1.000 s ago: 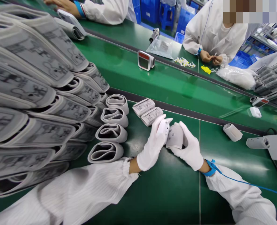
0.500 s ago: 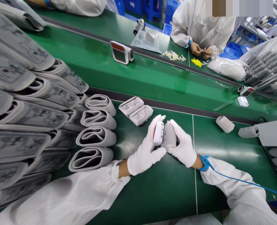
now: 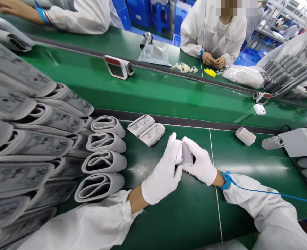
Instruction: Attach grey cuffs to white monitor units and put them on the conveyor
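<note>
My left hand [image 3: 162, 173], in a white glove, is closed around a small white wrist blood pressure monitor [image 3: 179, 152], mostly hidden by the fingers. A rolled grey cuff [image 3: 187, 153] is gripped by my right hand [image 3: 201, 161], also gloved and wearing a blue wrist strap [image 3: 226, 180] with a cord. Monitor and cuff meet between the two hands above the green bench; whether they are joined I cannot tell. Just beyond my left hand lies an open, printed grey cuff [image 3: 146, 129].
Stacked grey cuffs [image 3: 31, 146] fill the left side, with several rolled cuffs [image 3: 103, 161] beside them. Monitors with cuffs [image 3: 117, 67] ride on the green conveyor [image 3: 169, 92]. Two rolled cuffs [image 3: 245, 136] lie right, near a grey box [image 3: 300, 140]. A co-worker's hands [image 3: 213, 60] are across.
My left hand has turned and pressed the monitor against the cuff, covering more of it. The view has shifted slightly, and the monitor on the conveyor appears further left.
</note>
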Action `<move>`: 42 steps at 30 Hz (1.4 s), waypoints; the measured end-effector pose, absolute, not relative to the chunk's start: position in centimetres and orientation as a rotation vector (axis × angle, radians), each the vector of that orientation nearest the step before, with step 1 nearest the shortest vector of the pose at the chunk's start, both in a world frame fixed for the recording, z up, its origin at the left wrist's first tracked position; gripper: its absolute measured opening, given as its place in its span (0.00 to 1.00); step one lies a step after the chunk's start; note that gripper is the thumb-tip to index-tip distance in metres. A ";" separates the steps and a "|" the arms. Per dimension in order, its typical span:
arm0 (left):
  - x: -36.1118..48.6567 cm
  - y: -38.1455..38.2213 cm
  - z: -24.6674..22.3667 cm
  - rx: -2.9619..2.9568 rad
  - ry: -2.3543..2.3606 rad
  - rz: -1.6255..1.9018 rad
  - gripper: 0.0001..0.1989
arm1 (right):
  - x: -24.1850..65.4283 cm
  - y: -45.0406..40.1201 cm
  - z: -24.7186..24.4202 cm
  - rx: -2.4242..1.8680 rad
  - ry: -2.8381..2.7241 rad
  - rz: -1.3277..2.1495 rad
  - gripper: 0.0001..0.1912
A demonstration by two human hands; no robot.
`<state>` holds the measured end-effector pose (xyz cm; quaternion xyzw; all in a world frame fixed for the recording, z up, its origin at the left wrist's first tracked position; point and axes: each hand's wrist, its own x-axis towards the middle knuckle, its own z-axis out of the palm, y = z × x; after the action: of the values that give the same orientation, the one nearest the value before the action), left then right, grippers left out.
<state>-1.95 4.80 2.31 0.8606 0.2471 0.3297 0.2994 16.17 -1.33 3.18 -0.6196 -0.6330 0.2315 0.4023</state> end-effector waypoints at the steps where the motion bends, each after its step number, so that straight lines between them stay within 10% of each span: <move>1: -1.9 4.8 2.1 2.290 0.692 0.861 0.46 | 16.1 -1.2 3.4 -1.576 -1.570 0.587 0.45; 9: -2.6 5.8 1.0 2.068 0.809 0.845 0.44 | 15.8 -1.3 5.2 -1.542 -1.573 0.730 0.43; 12: -3.0 6.0 1.4 1.846 0.815 0.805 0.41 | 17.0 -0.9 4.7 -1.399 -1.560 0.817 0.25; 21: -2.0 7.8 4.4 1.363 0.756 0.887 0.09 | 17.1 1.0 3.4 -1.276 -1.608 0.663 0.26; 42: -2.1 7.5 2.5 1.167 0.977 0.811 0.24 | 14.6 0.7 2.5 -1.329 -1.443 0.559 0.21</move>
<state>-2.15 7.49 2.48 0.5138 0.4300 0.3571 0.6509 14.63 0.72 2.45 -0.5550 -0.6029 0.2334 0.5234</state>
